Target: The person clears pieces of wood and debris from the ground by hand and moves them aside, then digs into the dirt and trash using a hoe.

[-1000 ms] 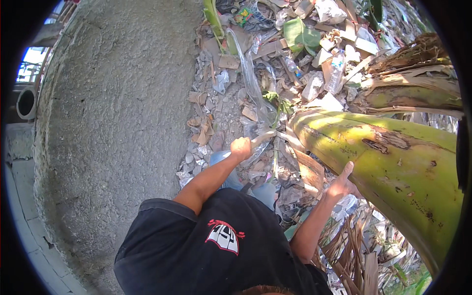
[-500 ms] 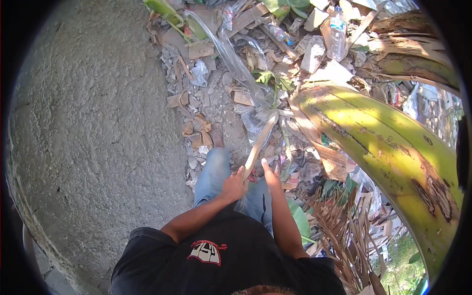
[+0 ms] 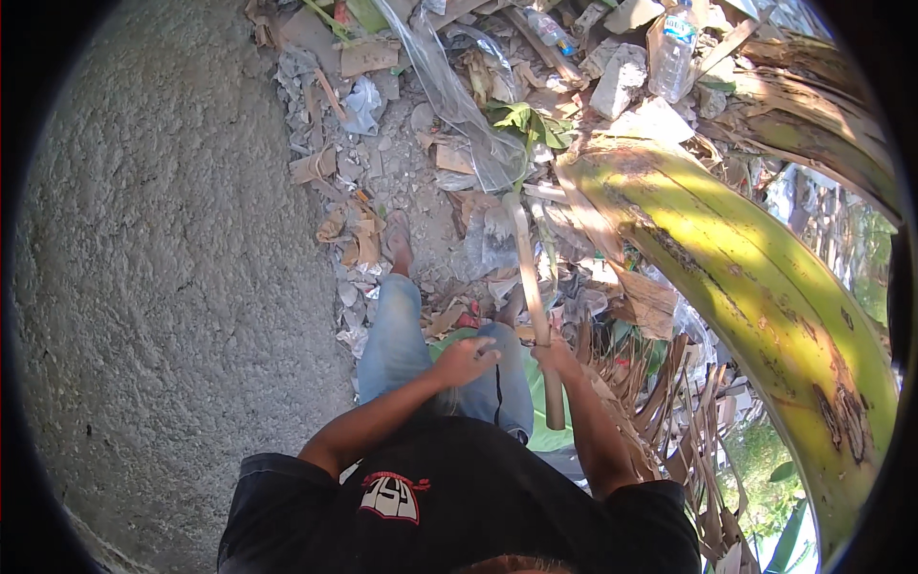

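Note:
A pale wooden pole (image 3: 528,273) slants from among the litter down past my right side, its lower end sticking out beyond my grip. My right hand (image 3: 557,357) is closed around it near that end. Whether a tool head sits on the far end, I cannot make out. My left hand (image 3: 465,362) is off the pole, in front of my left leg, its fingers loosely bent and apart with nothing visible in them. Clear plastic sheeting (image 3: 464,115) lies just beyond the pole's far end, beside a green leaf (image 3: 516,117).
A rough grey concrete wall (image 3: 182,239) fills the left side. On the right leans a thick banana stem (image 3: 708,225), with dry brown leaves (image 3: 669,411) below it. Litter covers the ground, including a clear plastic bottle (image 3: 674,57) and a pale stone chunk (image 3: 620,81).
My left hand has let go of the pole. My right hand, open beside it before, now grips it. The pole has swung rightward and its near end has come closer to me.

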Demonstrator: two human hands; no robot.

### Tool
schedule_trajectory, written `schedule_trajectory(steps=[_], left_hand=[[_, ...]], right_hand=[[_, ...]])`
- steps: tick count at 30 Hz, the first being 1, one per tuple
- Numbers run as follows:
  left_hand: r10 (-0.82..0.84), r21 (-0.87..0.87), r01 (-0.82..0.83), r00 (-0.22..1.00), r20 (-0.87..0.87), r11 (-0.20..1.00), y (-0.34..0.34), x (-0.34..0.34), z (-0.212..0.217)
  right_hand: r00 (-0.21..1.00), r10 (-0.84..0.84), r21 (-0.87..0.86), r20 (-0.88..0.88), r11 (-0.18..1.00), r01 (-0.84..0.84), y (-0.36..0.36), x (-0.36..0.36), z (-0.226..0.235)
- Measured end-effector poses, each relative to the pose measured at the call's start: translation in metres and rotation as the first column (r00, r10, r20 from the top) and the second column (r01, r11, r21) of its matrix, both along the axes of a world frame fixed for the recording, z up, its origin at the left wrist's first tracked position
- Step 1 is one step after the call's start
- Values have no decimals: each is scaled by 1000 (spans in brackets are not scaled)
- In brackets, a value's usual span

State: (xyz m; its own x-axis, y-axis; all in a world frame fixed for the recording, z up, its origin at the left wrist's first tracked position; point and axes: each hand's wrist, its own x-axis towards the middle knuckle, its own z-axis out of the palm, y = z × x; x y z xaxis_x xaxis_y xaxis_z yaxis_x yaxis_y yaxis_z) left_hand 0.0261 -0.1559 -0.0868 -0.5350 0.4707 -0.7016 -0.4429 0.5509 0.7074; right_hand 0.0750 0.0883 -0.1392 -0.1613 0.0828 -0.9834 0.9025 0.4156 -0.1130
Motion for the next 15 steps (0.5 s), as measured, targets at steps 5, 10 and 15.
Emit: schedule_trajectory(steps=[5, 10, 15], left_hand=[[-10, -331, -22, 995, -95, 943, -81, 4, -42], [60, -428, -95, 994, -95, 899, -139, 21, -66], [101, -457, -128, 991, -83, 880, -154, 18, -67]], right_hand=[[820, 553, 234, -148, 825, -514, 9, 17, 20], [787, 617, 190, -25, 776, -602, -8, 3, -24], [722, 692, 117, -6, 717, -687, -39, -23, -51]])
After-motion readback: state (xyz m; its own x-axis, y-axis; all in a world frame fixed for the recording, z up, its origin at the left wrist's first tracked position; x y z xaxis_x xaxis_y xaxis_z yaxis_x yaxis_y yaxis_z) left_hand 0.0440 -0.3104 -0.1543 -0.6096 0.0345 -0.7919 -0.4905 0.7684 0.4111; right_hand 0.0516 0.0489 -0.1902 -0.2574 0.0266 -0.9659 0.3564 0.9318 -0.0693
